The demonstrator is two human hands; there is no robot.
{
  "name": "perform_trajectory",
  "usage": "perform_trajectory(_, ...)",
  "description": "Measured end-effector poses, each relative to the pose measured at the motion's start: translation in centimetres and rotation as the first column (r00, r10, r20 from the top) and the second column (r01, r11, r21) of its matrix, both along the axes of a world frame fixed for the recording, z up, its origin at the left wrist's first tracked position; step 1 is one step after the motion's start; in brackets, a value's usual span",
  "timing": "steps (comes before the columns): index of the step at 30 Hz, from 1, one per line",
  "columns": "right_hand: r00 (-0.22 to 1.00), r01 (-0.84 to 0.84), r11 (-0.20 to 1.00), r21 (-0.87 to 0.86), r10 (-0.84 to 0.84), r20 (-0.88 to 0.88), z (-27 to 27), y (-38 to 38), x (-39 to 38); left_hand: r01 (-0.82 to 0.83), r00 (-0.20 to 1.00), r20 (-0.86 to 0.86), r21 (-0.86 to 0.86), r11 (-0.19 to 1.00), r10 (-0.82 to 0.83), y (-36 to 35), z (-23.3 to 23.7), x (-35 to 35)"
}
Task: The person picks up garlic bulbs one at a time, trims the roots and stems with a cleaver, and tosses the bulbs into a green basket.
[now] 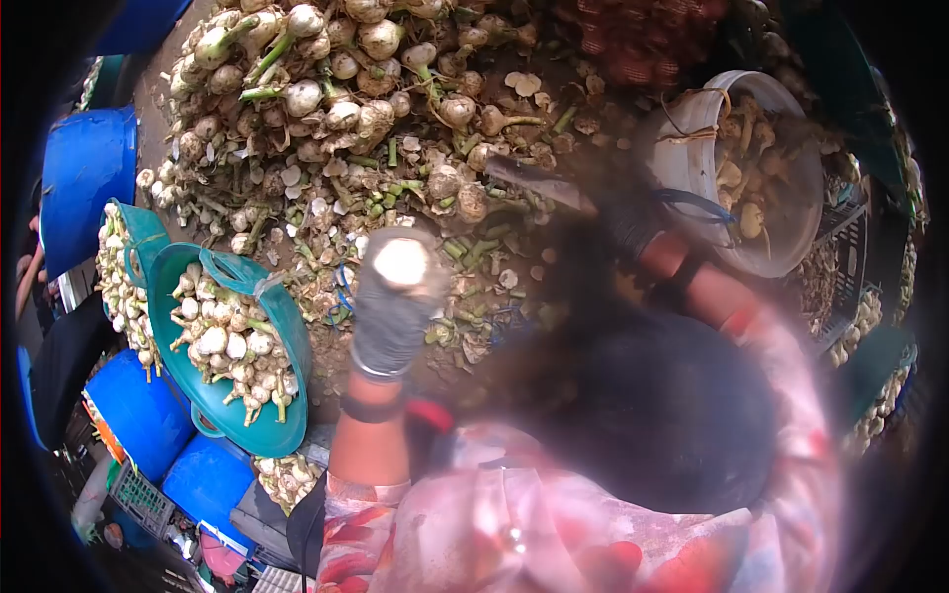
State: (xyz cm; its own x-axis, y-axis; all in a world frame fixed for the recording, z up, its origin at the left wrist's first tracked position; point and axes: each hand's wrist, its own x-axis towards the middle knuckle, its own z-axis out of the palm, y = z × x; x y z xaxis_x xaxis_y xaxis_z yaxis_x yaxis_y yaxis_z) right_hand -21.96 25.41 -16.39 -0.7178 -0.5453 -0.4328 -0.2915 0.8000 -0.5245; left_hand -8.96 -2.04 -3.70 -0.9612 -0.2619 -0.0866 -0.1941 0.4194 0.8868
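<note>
In the head view my left hand (384, 321), in a grey glove, is closed around a garlic bulb (400, 262). The bulb's pale top shows bright and overexposed. My right hand (630, 229) wears a dark glove and is partly blurred; it grips a knife (542, 184) whose blade reaches left over the ground. Beyond both hands lies a heap of garlic bulbs (341, 114) with stems attached. Cut green stems and peelings (474, 252) litter the ground between the hands. A large dark blurred shape hides part of my lap and right forearm.
A teal basket (301, 366) of trimmed garlic tilts at left. Right of my right hand stands a white bucket (692, 148) holding pale pieces. Blue tubs (89, 188) line the left side, a red mesh sack (643, 44) lies at the back, and a dark crate (848, 237) stands at right.
</note>
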Motion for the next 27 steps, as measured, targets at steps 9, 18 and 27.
perform_trajectory(9,0.940,0.340,0.932,-0.128,-0.330,0.092,-1.9,-0.8,-0.1,-0.468,0.728,0.213,0.849,0.245,0.652,-11.2,-4.6,2.6)
perform_trajectory(18,0.932,0.358,0.928,-0.102,-0.348,0.100,-1.8,-0.2,-0.7,-0.357,0.705,0.575,-0.219,0.908,0.416,1.9,-14.8,-18.2)
perform_trajectory(27,1.000,0.001,0.984,-0.179,0.004,0.028,4.6,-4.1,-2.2,0.224,0.967,0.105,0.085,0.971,-0.232,-2.0,-21.9,-10.9)
